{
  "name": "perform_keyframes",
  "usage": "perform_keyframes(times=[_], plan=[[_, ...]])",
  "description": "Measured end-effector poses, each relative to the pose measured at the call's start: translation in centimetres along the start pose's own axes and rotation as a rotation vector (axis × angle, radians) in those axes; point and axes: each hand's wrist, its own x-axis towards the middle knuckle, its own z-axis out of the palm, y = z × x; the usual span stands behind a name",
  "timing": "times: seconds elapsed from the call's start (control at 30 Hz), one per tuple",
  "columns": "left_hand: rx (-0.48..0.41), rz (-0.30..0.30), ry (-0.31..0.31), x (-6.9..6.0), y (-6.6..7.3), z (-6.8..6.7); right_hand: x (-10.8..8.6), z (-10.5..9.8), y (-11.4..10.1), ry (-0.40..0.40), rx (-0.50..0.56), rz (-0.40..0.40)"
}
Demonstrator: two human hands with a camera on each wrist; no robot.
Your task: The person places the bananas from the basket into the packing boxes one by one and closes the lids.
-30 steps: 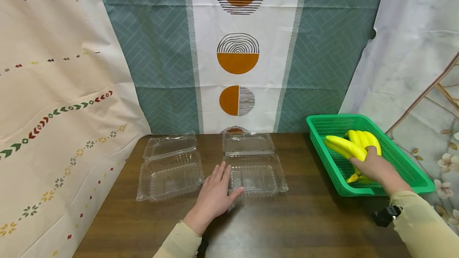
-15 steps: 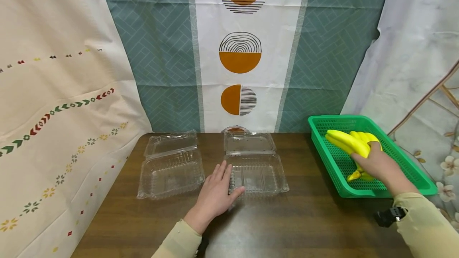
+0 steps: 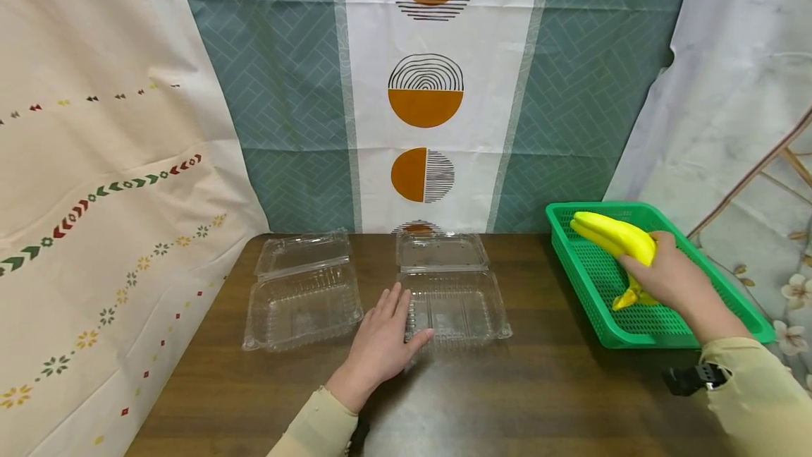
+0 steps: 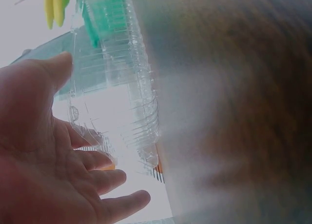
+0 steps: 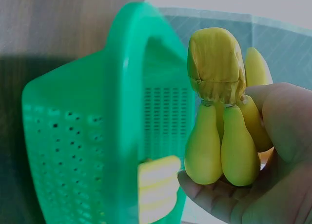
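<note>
Head view — curved yellow bananas [image 3: 618,237] finger-gripped by R hand [image 3: 677,279]; clr. plastic box [image 3: 457,309] flanked by L hand [image 3: 376,345], fingers extended.

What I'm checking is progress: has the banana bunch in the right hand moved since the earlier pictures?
Yes: in the head view, the banana bunch has shifted upward, its tips nearer the far rim of the green basket.

Behind a brown wood-grain table [image 3: 539,393] hang 2 grey-green panels [image 3: 279,76] flanking a white strip [image 3: 495,69] printed with orange-and-black circles [image 3: 426,104]; cream patterned cloth [image 3: 120,231] covers the left side, white floral cloth [image 3: 729,139] the right; light [image 3: 425,429] gleams on the table
</note>
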Motion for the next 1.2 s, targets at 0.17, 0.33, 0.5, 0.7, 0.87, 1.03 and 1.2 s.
perform_keyframes(times=[0.17,0.33,0.5,0.7,0.87,1.03,1.2], plan=[[0.006,0.005,0.004,0.1,0.0,0.0,-0.4,-0.5,-1.3,0.005,0.009,-0.021],[0.015,0.015,0.017,0.3,0.1,-0.2,-0.7,-1.0,-3.0,0.007,0.013,-0.046],[0.012,0.005,0.016,0.3,0.1,-0.3,-0.9,-0.8,-4.6,0.018,0.011,-0.080],[0.007,0.004,0.016,0.2,0.1,-0.2,-1.0,-0.3,-6.6,0.054,-0.029,-0.130],[0.005,0.008,0.020,0.1,-0.1,0.0,-1.1,0.5,-8.5,0.042,-0.034,-0.173],[0.004,0.009,0.020,0.2,-0.2,-0.1,-1.2,1.4,-10.0,0.036,-0.046,-0.225],[0.000,0.008,0.015,0.0,-0.1,0.1,-1.3,2.7,-10.8,0.021,-0.045,-0.244]])
